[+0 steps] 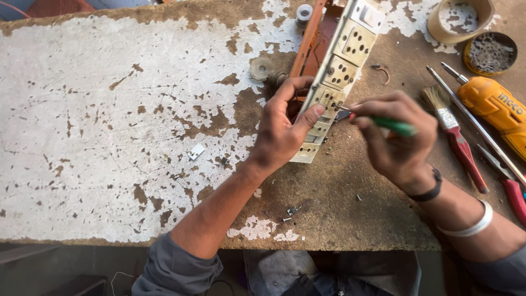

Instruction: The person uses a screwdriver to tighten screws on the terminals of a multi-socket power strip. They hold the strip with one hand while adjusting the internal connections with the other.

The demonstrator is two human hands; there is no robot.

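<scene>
Grey sleeves (175, 268) and a lap in grey cloth sit closest, at the bottom edge, below the front rim of the desk (98, 137) — a worn brown board whose white paint has flaked off in patches, mostly bare brown on the right half. The left hand (285, 129) is curled around the lower end of a long, dirty cream socket strip (337, 71), thumb pressed on its face and fingers tucked behind its edge, so it is closed on the strip. The strip lies slanted, running from the middle of the desk up toward the far edge, with an orange-brown casing (309, 41) open just beside it on the left. The right hand (392, 137), wearing a black band and a white bangle at the wrist, pinches a green-handled screwdriver (392, 125); its tip meets the strip's face near the left thumb. To the right lie a red-handled paintbrush (455, 137), a long metal rod (476, 126), a yellow power tool (496, 107) and red-handled pliers (512, 189). At the far right corner are a roll of tape (460, 22) and a small round tin (490, 52). Small screws and metal bits (196, 152) are scattered across the desk — little of the room shows beyond it.
</scene>
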